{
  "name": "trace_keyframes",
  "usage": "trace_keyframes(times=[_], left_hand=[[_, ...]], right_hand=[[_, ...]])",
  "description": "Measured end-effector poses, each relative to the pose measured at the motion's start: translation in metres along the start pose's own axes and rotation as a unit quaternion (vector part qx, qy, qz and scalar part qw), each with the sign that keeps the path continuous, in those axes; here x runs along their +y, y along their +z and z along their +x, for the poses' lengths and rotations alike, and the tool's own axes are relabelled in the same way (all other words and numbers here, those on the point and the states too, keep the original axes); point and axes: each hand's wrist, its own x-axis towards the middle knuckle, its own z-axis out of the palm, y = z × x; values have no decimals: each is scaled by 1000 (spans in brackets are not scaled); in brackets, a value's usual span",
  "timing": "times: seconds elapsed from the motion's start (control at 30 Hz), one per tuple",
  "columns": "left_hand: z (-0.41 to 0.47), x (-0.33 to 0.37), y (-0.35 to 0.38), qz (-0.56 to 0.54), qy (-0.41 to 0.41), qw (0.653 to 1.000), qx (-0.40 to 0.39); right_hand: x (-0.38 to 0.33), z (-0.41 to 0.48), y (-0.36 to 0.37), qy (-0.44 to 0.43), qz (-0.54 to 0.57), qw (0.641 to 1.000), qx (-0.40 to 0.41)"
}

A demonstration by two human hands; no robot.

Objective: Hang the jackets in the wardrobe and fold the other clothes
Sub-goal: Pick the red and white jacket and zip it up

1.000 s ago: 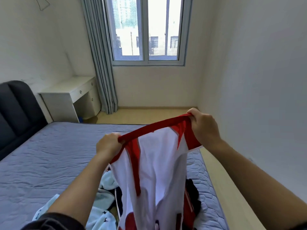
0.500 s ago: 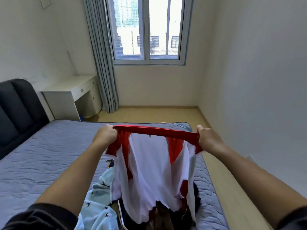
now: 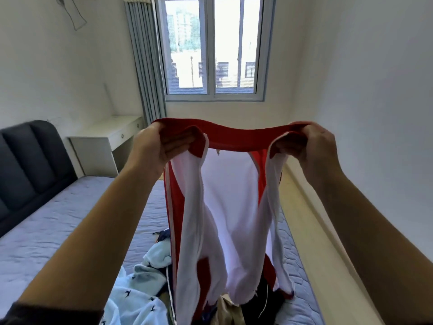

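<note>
Both arms are reaching forward and up, bare forearms stretching in from 7 and 5 o'clock. The left hand [image 3: 161,146] and right hand [image 3: 311,146] are each gripping the garment [image 3: 230,195], fingers curled, level and apart.

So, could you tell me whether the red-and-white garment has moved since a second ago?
Yes. The left hand and right hand have lifted the red-and-white garment: its red band now sits level with the desk, nearer the window sill.
</note>
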Motion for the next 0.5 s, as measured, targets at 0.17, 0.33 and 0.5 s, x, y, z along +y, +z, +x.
trace_keyframes(times=[0.17,0.33,0.5], left_hand=[[30,-12,-1,11,-37,999,14],[91,-83,-3,119,-152,979,69],[144,-194,-32,286,-255,924,11]], right_hand=[[16,25,12,11,-49,999,-13],[110,78,18,139,-162,976,-30],[244,110,9,259,-302,905,-148]])
